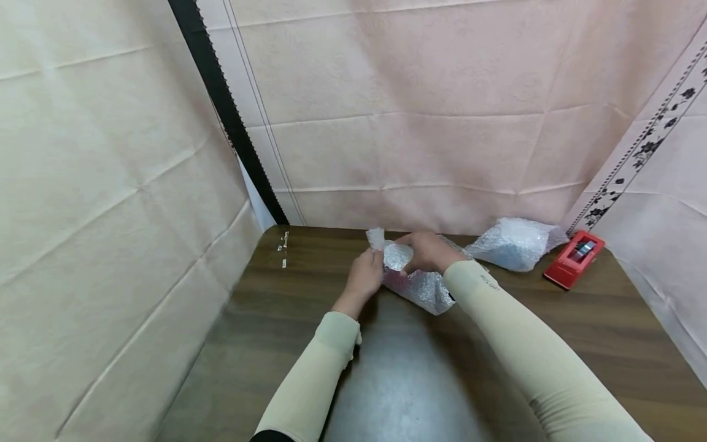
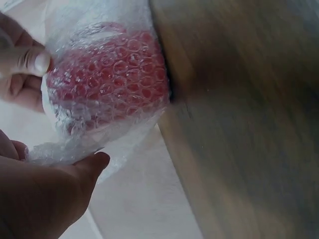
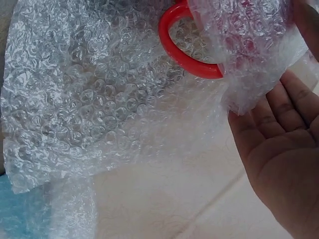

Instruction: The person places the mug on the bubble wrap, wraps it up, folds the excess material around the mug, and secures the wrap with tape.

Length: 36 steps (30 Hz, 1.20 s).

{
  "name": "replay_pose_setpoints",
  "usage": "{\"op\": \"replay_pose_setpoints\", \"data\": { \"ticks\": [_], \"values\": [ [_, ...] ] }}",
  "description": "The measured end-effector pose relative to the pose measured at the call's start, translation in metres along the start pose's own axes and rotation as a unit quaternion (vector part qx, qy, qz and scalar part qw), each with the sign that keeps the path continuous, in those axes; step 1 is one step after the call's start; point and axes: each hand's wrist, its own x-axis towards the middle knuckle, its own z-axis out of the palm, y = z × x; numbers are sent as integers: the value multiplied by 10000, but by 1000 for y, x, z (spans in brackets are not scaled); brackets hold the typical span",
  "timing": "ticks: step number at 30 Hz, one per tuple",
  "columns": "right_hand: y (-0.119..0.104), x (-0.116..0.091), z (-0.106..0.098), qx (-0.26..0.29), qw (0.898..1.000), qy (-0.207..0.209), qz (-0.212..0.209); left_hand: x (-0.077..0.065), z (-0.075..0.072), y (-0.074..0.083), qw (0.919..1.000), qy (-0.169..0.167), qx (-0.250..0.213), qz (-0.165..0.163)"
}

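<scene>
A red mug (image 2: 112, 74) lies within clear bubble wrap (image 1: 425, 291) near the table's far edge. In the right wrist view, its red handle (image 3: 174, 47) pokes out of the wrap beside a wide loose sheet. My left hand (image 1: 364, 274) pinches a gathered strip of the wrap at the mug's left, thumb (image 2: 94, 162) pressing on the plastic. From the right, my right hand (image 1: 429, 252) grips the wrapped mug, its thumb at one end and its fingers (image 3: 279, 109) along the wrap. The plastic blurs the mug's body.
To the right lies another bubble-wrapped bundle (image 1: 513, 242), bluish inside. Beside it stands a red tape dispenser (image 1: 574, 259) near the table's right edge. Small white tape scraps (image 1: 284, 248) stick to the wooden table (image 1: 248, 344) at the far left. Cloth hangs behind and at both sides.
</scene>
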Motion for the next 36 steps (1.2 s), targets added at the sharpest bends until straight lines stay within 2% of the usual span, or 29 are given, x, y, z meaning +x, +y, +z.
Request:
{"op": "replay_pose_setpoints", "data": {
  "ticks": [1, 4, 6, 7, 9, 11, 12, 13, 16, 18, 21, 25, 28, 30, 33, 36],
  "values": [
    [1, 0, 0, 25, 10000, 18, -30, -8, -5, 16, 9997, -77, 214, 34],
    [2, 1, 1, 251, 9996, 93, -15, -5, 2, 18, 9954, -251, 853, 356],
    [3, 1, 1, 374, 9992, 122, 41, -4, 7, 17, 9859, -298, 1529, 617],
    [3, 1, 1, 411, 9990, 136, 55, 5, 15, 2, 9788, -279, 1830, 877],
    [4, 2, 2, 540, 9984, 114, 128, 15, 24, -18, 9631, -171, 2356, 1292],
    [4, 2, 2, 624, 9979, 87, 170, 19, 28, -25, 9476, -156, 2819, 1497],
    [4, 2, 2, 659, 9976, 95, 189, 21, 28, -28, 9444, -192, 2871, 1591],
    [4, 2, 2, 670, 9975, 107, 210, 22, 27, -29, 9428, -265, 2903, 1616],
    [4, -1, 1, 543, 9981, 144, 265, 8, 13, 4, 9344, -511, 3237, 1395],
    [3, -3, 1, 386, 9989, 151, 230, 3, 9, 15, 9277, -542, 3450, 1318],
    [2, -7, 0, 106, 9999, 117, -8, -2, 7, 23, 9125, -643, 3867, 1168],
    [-3, -19, -6, -324, 9977, 254, -539, -5, 8, 28, 8987, -704, 4187, 1098],
    [-10, -29, -13, -835, 9926, 261, -838, -3, 7, 31, 8966, -650, 4241, 1094],
    [-12, -34, -14, -1155, 9894, 188, -865, -1, 5, 32, 8974, -651, 4238, 1041],
    [-9, -36, -9, -1405, 9869, 122, -782, 2, 3, 31, 9035, -756, 4114, 934],
    [-2, -37, 0, -1293, 9891, 273, -656, 4, 0, 29, 9153, -979, 3794, 936]
  ]
}}
